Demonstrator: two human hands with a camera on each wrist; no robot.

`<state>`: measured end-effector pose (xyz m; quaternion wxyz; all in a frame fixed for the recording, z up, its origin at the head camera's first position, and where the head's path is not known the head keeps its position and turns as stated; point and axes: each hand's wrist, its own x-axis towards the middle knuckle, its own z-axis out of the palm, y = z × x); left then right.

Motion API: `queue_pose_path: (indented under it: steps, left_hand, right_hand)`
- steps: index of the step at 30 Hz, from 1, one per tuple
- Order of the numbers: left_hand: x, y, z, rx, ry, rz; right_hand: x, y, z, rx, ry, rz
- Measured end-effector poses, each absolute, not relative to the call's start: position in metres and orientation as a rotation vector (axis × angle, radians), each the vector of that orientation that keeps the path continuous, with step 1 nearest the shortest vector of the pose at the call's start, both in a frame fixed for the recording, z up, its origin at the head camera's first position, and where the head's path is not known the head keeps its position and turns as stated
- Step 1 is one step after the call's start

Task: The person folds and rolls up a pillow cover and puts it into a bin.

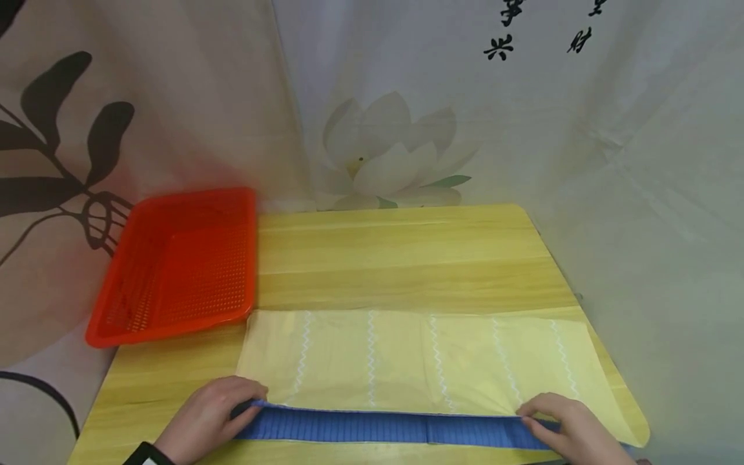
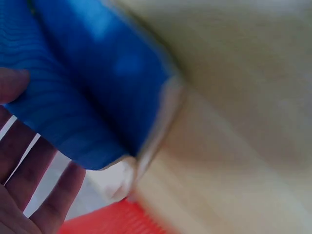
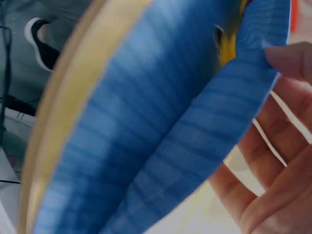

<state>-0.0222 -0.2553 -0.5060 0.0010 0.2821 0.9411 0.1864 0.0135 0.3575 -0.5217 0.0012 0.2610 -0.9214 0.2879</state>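
A long cloth [image 1: 401, 361] lies across the front of the table, pale yellow with white zigzag lines on its upper face. Its near edge is lifted, showing a blue, dark-striped side [image 1: 349, 426] below. My left hand [image 1: 212, 413] pinches the left end of that edge, and my right hand [image 1: 572, 426] pinches it toward the right end. In the left wrist view the thumb [image 2: 12, 85] presses the blue side, with the other fingers behind the cloth. The right wrist view likewise has the thumb [image 3: 290, 58] on the blue side and the fingers spread behind.
A red perforated plastic basket [image 1: 174, 258] sits at the table's back left, close to the cloth's far left corner. Wooden tabletop [image 1: 395, 258] shows behind the cloth. A printed curtain [image 1: 407, 64] hangs along the back and sides. A black cable [image 1: 46, 387] curves at the left.
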Motion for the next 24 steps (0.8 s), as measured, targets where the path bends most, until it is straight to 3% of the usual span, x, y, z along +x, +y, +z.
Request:
queue_pose_path:
  steps: [10, 15, 24]
  left_hand:
    - [-0.011, -0.264, -0.541, 1.209, 2.92, 0.506]
    - [-0.006, -0.268, -0.547, 1.244, 2.937, 0.493]
    - [-0.005, -0.257, -0.538, 0.935, 2.979, 0.485]
  right_hand:
    - [0.017, 0.36, -0.558, 1.12, -2.773, 0.862]
    - [0.019, 0.359, -0.557, 1.009, -2.844, 0.862]
    - [0.012, 0.356, -0.547, 0.642, -2.897, 0.571]
